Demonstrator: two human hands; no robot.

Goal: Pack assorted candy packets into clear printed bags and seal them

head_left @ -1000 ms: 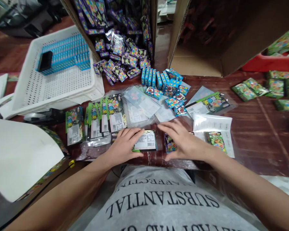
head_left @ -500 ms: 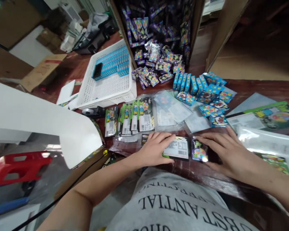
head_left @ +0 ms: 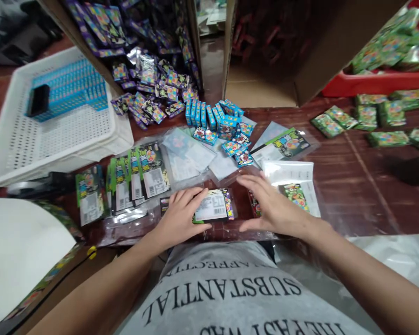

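My left hand (head_left: 179, 215) lies flat with its fingers stretched over the left end of a small packet with a white barcode label (head_left: 212, 205), at the near edge of the dark red table (head_left: 356, 186). My right hand (head_left: 270, 204) rests a little to the right, fingers spread and flat, covering a small colourful pack (head_left: 254, 206) of which only an edge shows. Both hands press on clear plastic sleeves. Behind them lie loose blue packs (head_left: 230, 135) and a row of green-headed bagged packets (head_left: 132, 179).
A white perforated basket (head_left: 56, 135) with rows of blue packs stands at the back left. A tipped cardboard box (head_left: 153, 51) spills purple packs. Green packs (head_left: 387, 118) and a red bin (head_left: 380, 83) lie at the right. White sheet (head_left: 21, 246) at near left.
The view swung left and then back right. The small pack that showed beside my right hand is now mostly under it; the labelled packet stays under my left fingers.
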